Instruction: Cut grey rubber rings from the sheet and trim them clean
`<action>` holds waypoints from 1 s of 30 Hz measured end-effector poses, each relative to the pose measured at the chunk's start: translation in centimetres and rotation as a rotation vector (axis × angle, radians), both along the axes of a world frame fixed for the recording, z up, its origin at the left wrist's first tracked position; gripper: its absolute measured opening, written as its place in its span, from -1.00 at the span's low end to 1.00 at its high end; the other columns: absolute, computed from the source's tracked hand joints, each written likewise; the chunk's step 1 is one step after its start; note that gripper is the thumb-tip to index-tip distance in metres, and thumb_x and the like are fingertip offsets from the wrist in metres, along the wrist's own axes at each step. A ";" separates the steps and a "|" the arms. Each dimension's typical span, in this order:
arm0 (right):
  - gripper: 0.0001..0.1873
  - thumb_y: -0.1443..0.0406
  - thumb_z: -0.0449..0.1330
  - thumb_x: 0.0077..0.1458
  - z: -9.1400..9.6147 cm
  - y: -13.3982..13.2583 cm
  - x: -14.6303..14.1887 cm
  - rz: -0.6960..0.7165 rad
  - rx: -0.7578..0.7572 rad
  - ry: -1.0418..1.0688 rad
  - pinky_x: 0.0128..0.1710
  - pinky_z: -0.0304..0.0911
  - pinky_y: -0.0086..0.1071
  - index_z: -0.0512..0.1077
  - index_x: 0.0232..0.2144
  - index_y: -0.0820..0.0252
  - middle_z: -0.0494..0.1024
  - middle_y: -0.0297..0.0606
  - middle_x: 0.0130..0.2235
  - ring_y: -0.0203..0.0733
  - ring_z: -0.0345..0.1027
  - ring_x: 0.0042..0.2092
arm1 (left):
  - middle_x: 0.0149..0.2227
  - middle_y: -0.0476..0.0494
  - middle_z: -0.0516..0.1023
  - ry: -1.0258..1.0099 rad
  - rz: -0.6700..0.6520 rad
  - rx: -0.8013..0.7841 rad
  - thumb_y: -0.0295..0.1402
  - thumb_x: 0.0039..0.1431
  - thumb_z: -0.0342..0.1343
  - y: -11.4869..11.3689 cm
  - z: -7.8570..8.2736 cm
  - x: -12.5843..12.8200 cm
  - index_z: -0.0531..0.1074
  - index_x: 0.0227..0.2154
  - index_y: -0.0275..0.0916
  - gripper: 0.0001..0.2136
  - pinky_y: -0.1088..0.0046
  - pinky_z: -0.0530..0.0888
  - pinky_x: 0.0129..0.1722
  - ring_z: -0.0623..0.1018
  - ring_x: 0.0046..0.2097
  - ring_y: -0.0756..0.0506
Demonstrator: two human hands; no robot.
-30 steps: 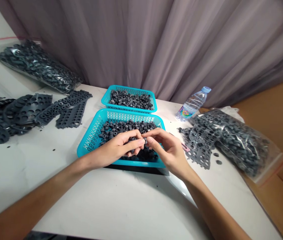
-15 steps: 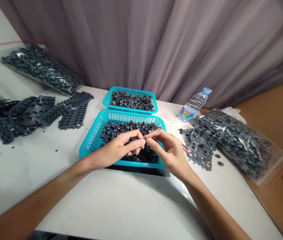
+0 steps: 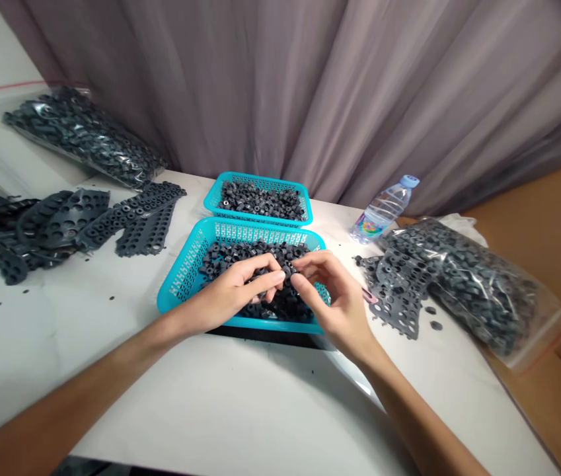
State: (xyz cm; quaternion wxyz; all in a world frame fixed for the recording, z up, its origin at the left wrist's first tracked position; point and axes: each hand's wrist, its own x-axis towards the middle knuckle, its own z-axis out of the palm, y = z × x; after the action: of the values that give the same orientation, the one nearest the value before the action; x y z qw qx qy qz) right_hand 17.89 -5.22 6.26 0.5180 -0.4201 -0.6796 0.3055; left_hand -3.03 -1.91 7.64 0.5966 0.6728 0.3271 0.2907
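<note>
Moved: both hands had shifted slightly farther over the near basket.
Left hand: fingers pinched on a small grey ring.
Right hand: half-curled, fingertips touching that ring.
Risk: the ring could have slipped into the heap below, given the fingertip-only grip.

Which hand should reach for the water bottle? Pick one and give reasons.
Right. The right hand is on the near basket's bottle side; the water bottle lies right of it. The left hand would cross over.

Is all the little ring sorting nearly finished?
Not nearly. The far basket already holds rings. The left hand and right hand pinch one small ring over the near basket. The full bag and the sheets wait.
</note>
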 end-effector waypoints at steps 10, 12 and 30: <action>-0.84 0.24 0.29 0.37 0.3 0.0 0.1 0.045 -0.051 -0.063 -0.12 0.39 -0.26 0.61 -0.04 0.07 0.62 -0.25 -0.12 -0.14 0.49 -0.11 | -0.34 0.05 0.39 -0.023 -0.041 -0.042 -0.09 0.46 0.07 0.1 -0.3 -0.1 0.34 -0.26 -0.18 -0.73 0.43 0.30 -0.28 0.36 -0.29 -0.02; -0.83 0.23 0.29 0.38 0.4 0.1 0.1 0.053 -0.054 -0.059 -0.12 0.40 -0.25 0.62 -0.03 0.05 0.61 -0.24 -0.12 -0.13 0.49 -0.10 | -0.33 0.04 0.40 -0.028 -0.058 -0.050 -0.09 0.47 0.07 0.0 -0.3 -0.1 0.35 -0.26 -0.18 -0.73 0.43 0.30 -0.28 0.37 -0.29 -0.02; -0.83 0.18 0.27 0.39 0.3 0.2 0.4 0.067 -0.076 -0.037 -0.17 0.40 -0.22 0.62 -0.07 0.03 0.60 -0.22 -0.12 -0.10 0.46 -0.12 | -0.30 0.02 0.43 0.006 -0.080 -0.048 -0.07 0.46 0.07 -0.1 -0.5 -0.2 0.38 -0.24 -0.18 -0.73 0.43 0.31 -0.29 0.38 -0.28 -0.03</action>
State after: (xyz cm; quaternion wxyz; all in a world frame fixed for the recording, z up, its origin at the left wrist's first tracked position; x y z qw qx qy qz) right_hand 18.32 -5.02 6.52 0.4784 -0.4224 -0.6905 0.3404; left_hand -3.24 -1.96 7.18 0.6226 0.6716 0.3086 0.2569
